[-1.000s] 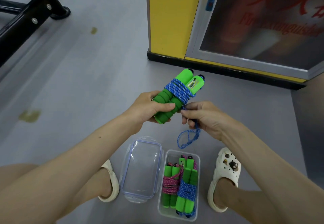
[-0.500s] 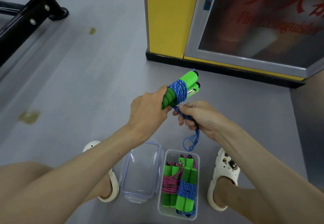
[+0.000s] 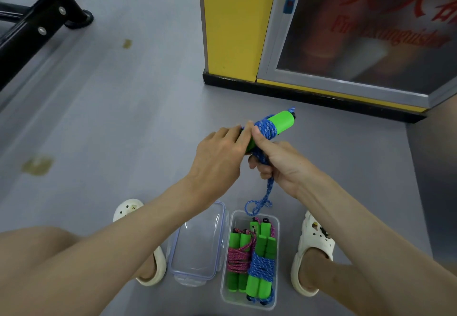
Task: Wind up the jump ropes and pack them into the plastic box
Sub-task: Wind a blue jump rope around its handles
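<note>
A jump rope with green foam handles (image 3: 282,122) and blue cord wound round them is held above the floor. My left hand (image 3: 220,152) grips the near ends of the handles from the left. My right hand (image 3: 279,162) holds the blue cord just below the winding, its thumb against the coils. The loose cord end (image 3: 258,206) dangles from that hand over the clear plastic box (image 3: 277,249). A pink-corded rope (image 3: 238,257) and a blue-corded rope (image 3: 262,266), both wound, lie in the box.
The box's clear lid (image 3: 197,249) lies open on the floor to its left, between my two white clogs (image 3: 310,254). A yellow cabinet with a glass door (image 3: 346,31) stands ahead. A black metal frame (image 3: 37,23) is at the upper left.
My left hand has rolled the handles over, its back now facing up. My right hand has risen close to the coils and the dangling cord end is shorter.
</note>
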